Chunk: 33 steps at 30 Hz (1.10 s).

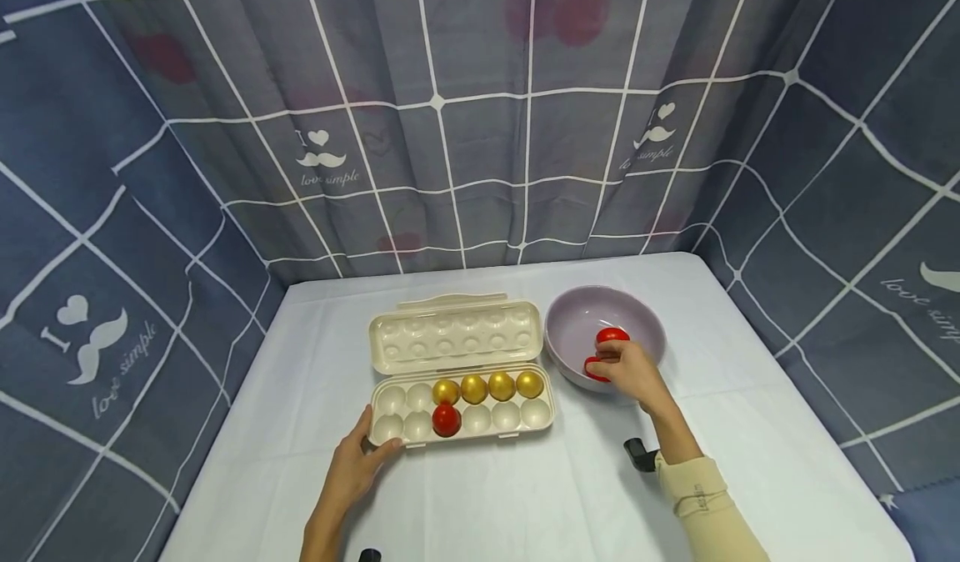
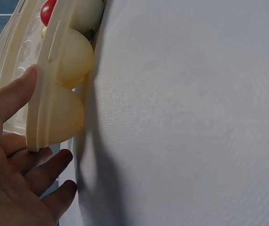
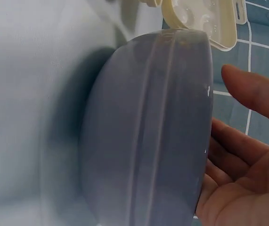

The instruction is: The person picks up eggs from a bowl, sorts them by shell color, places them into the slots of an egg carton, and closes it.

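In the head view, a cream egg carton (image 1: pixel 455 338) lies with its lid folded back. Several gold eggs (image 1: pixel 474 389) stand in its back row and one red egg (image 1: pixel 446 420) sits in the front row. My left hand (image 1: pixel 351 466) holds the carton's left front corner, thumb on the rim and fingers around the end. A mauve bowl (image 1: pixel 573 320) stands to the right with red eggs (image 1: pixel 612 334) inside. My right hand (image 1: pixel 633 372) reaches over its near rim, thumb and fingers apart beside the eggs. In the right wrist view, the bowl's wall hides the fingertips.
A white cloth covers the table (image 1: pixel 270 429). Dark grey checked curtains (image 1: pixel 480 145) enclose the back and both sides. Near the right wrist is a black object (image 1: pixel 640 455), and another black piece (image 1: pixel 370 555) shows at the bottom edge.
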Each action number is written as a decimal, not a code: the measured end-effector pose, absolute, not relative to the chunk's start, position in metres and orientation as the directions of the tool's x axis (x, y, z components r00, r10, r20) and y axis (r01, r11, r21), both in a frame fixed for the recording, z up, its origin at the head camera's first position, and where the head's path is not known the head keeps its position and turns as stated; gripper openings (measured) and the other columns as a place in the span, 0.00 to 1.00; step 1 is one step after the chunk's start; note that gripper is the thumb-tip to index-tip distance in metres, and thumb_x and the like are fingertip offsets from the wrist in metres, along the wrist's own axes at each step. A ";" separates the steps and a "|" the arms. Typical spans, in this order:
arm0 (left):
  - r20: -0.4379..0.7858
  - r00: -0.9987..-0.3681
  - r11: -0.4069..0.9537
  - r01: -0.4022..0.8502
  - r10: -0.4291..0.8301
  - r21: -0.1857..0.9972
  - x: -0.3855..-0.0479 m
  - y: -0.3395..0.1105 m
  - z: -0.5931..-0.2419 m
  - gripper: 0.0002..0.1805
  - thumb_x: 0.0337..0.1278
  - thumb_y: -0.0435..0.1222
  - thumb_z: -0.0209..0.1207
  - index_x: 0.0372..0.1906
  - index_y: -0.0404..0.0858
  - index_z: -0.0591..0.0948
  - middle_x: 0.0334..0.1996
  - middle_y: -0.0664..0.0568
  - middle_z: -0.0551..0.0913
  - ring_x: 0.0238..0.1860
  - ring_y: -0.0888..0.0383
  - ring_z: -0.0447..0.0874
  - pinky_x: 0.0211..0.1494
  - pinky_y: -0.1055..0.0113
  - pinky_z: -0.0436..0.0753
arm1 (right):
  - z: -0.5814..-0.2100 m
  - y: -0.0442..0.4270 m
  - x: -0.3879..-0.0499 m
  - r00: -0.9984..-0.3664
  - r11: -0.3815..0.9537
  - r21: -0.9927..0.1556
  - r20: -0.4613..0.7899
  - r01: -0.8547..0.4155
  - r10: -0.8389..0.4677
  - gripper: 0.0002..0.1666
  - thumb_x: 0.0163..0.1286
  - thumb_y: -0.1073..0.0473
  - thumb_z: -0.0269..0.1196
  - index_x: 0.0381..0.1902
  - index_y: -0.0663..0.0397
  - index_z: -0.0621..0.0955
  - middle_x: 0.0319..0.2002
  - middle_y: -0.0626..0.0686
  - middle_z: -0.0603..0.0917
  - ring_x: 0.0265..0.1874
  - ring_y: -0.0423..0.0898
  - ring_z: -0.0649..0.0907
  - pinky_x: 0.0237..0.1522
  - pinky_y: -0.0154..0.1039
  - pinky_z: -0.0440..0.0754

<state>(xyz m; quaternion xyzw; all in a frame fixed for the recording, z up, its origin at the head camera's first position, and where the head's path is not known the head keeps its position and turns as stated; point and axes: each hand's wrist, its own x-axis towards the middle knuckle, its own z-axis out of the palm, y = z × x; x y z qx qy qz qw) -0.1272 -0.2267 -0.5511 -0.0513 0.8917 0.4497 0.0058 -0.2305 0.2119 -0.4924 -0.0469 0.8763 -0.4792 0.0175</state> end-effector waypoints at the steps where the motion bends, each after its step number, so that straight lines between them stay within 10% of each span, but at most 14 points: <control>1: -0.056 -0.995 0.591 -0.096 -0.085 0.801 -0.127 -0.227 -0.552 0.52 0.58 0.46 0.68 0.73 0.22 0.52 0.73 0.31 0.53 0.72 0.35 0.54 0.74 0.44 0.56 | -0.492 0.211 -0.232 -0.994 0.537 -0.841 0.011 -0.067 -0.106 0.27 0.63 0.64 0.69 0.55 0.77 0.77 0.47 0.68 0.85 0.49 0.60 0.84 0.50 0.49 0.83; 22: -0.049 -0.996 0.602 -0.087 -0.080 0.794 -0.128 -0.226 -0.552 0.53 0.58 0.48 0.68 0.73 0.21 0.52 0.73 0.31 0.53 0.73 0.36 0.52 0.74 0.45 0.55 | -0.507 0.197 -0.270 -0.981 0.472 -0.881 -0.075 -0.019 -0.181 0.29 0.62 0.65 0.69 0.58 0.77 0.75 0.53 0.69 0.81 0.54 0.60 0.80 0.60 0.52 0.76; 33: -0.057 -0.994 0.605 -0.103 -0.094 0.789 -0.129 -0.227 -0.554 0.53 0.58 0.47 0.68 0.74 0.22 0.52 0.72 0.31 0.54 0.73 0.35 0.53 0.74 0.44 0.56 | -0.522 0.194 -0.288 -0.960 0.449 -0.893 -0.140 0.017 -0.241 0.28 0.58 0.67 0.70 0.55 0.75 0.77 0.47 0.64 0.83 0.45 0.53 0.80 0.47 0.37 0.78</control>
